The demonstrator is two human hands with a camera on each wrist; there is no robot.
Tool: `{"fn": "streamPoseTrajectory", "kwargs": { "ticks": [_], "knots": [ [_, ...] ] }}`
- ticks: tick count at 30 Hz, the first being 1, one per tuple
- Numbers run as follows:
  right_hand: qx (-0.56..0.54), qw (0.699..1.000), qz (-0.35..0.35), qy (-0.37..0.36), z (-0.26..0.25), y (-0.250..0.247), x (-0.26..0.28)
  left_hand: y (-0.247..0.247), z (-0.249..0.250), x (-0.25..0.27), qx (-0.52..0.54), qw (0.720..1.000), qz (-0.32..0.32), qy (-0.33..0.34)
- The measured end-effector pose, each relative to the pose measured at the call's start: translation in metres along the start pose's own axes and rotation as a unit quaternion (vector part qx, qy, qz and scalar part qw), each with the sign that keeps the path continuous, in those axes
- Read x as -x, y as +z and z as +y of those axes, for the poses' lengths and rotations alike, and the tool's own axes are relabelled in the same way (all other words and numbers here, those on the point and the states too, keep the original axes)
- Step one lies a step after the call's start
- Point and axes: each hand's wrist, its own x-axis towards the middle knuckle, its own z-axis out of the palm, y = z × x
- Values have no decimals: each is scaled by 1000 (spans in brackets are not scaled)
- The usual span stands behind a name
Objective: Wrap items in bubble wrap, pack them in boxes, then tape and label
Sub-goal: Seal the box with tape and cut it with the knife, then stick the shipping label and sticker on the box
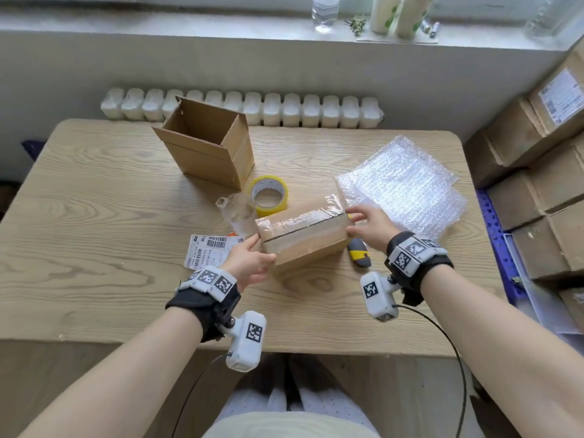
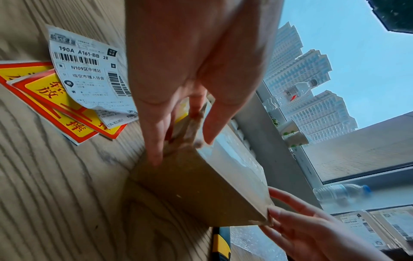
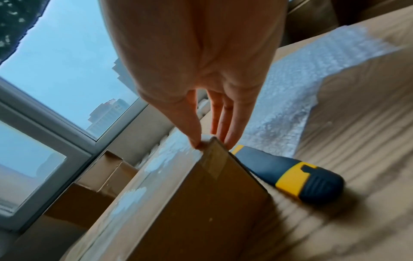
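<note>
A cardboard box (image 1: 303, 235) sealed with clear tape lies in the middle of the wooden table (image 1: 94, 216). My left hand (image 1: 252, 257) grips its left end, thumb and fingers spread round the corner (image 2: 183, 150). At the right end, my right hand (image 1: 360, 221) pinches the top corner, thumb on the taped top and fingers on the end face (image 3: 212, 143). The box (image 2: 201, 190) rests on the table between both hands. A stack of bubble wrap sheets (image 1: 404, 188) lies to the right.
An open empty box (image 1: 205, 147) stands at the back. A yellow tape roll (image 1: 270, 194) and a clear glass cup (image 1: 238, 213) sit behind the taped box. Shipping labels (image 1: 208, 249) lie on the left, a utility knife (image 1: 358, 252) on the right. Labelled boxes (image 1: 543, 184) are stacked far right.
</note>
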Motion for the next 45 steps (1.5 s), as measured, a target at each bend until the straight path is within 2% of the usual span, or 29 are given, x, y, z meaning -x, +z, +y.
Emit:
{"fn": "streamPoseTrajectory", "kwargs": {
  "ticks": [5, 10, 15, 19, 22, 25, 28, 30, 31, 34, 38, 41, 45],
  "knots": [
    [-118, 992, -28, 31, 18, -7, 14, 10, 5, -8, -13, 999, -1, 37],
    [-144, 988, -28, 49, 29, -10, 15, 17, 10, -20, -43, 995, 24, 88],
    [-168, 984, -20, 55, 30, -11, 20, 20, 14, -26, -40, 991, 10, 124],
    [-150, 987, -2, 55, 29, -7, 23, 15, 9, -36, -60, 988, 15, 141],
    [-85, 995, 20, 49, 23, -3, 26, 12, 8, -38, -130, 974, 31, 182],
    [81, 994, 55, 43, 14, 0, 31, 9, 10, -33, -288, 931, 73, 212],
    [230, 968, 94, 35, -3, 9, 45, -2, 6, -23, -486, 838, 89, 233],
    [302, 945, 123, -16, -16, 24, 58, -17, 0, -19, -565, 780, 72, 259],
    [318, 937, 135, -46, -23, 33, 63, -27, -3, -17, -585, 764, 63, 266],
    [336, 923, 148, -117, -38, 70, 73, -60, -12, -11, -617, 739, 62, 264],
    [353, 912, 124, -168, -54, 126, 78, -107, -29, -7, -647, 715, 88, 248],
    [360, 911, 101, -175, -57, 166, 76, -137, -47, -10, -662, 697, 89, 260],
    [374, 913, 42, -159, -55, 209, 69, -168, -82, -18, -654, 690, 44, 306]
  ]
}}
